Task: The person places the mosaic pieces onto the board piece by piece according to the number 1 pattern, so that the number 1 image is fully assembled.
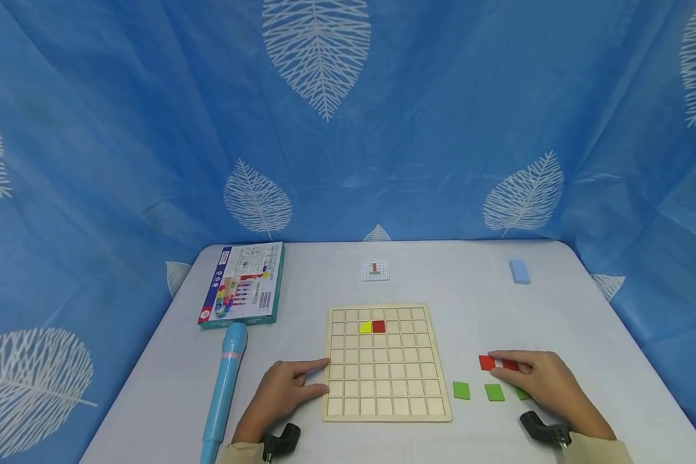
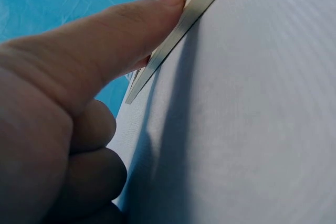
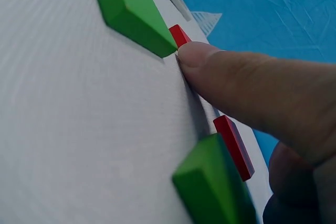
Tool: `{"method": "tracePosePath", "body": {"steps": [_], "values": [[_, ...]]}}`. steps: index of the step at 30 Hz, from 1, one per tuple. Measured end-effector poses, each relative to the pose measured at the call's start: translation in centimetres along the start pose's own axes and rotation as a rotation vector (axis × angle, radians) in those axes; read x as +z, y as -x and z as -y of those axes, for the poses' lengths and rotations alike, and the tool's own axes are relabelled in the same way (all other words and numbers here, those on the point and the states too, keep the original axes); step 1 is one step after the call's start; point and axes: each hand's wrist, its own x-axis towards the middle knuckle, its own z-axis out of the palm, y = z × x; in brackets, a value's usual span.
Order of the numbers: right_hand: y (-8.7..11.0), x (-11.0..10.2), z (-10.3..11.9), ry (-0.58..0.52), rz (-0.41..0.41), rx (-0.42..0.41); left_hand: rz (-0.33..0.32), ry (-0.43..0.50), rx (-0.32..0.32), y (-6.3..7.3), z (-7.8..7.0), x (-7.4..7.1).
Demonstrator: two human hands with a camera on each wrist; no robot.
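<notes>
At the left edge of a wooden grid board (image 1: 383, 370), the thumb and index finger of my left hand (image 1: 284, 391) touch the rim. The left wrist view shows that thumb (image 2: 131, 30) against the board's side, with the other fingers bent below. A yellow tile (image 1: 365, 327) and a dark red tile (image 1: 379, 327) sit side by side in the board's upper cells. To the right, my right hand (image 1: 542, 377) pinches a red tile (image 1: 486, 363) between thumb and index fingertips. Another red tile (image 3: 234, 148) lies under that hand, partly covered in the head view.
Green tiles (image 1: 461, 390) lie in a row beside the board, one partly behind my right hand. Behind the board are a small pattern card (image 1: 375, 270) and a light blue block (image 1: 519, 271). A printed box (image 1: 243, 283) and a long blue microphone-shaped stick (image 1: 223, 386) lie left.
</notes>
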Motion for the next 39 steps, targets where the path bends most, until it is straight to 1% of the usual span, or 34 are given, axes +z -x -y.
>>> {"method": "tracePosePath", "body": {"steps": [6,13,24,27,32,36,39], "values": [[-0.1,0.0,0.1,-0.016,-0.002,0.005,-0.006,-0.010,0.006,0.1,0.0,-0.1],[-0.2,0.0,0.2,-0.065,-0.006,0.037,-0.005,-0.008,0.002,0.1,-0.1,-0.1],[-0.1,-0.5,1.4,-0.073,-0.008,0.014,-0.001,0.002,0.001,0.2,-0.1,-0.1],[-0.1,-0.7,2.0,-0.044,-0.027,-0.023,0.004,0.006,0.007,0.2,0.0,-0.1],[-0.7,-1.1,2.9,0.022,-0.097,-0.149,-0.003,-0.005,0.016,0.2,0.1,0.0],[-1.2,-1.5,3.3,0.054,-0.150,-0.239,-0.002,0.000,0.014,0.2,0.0,-0.1],[-1.5,-1.8,3.7,0.071,-0.164,-0.274,-0.002,0.002,0.017,0.1,-0.1,-0.1]]}}
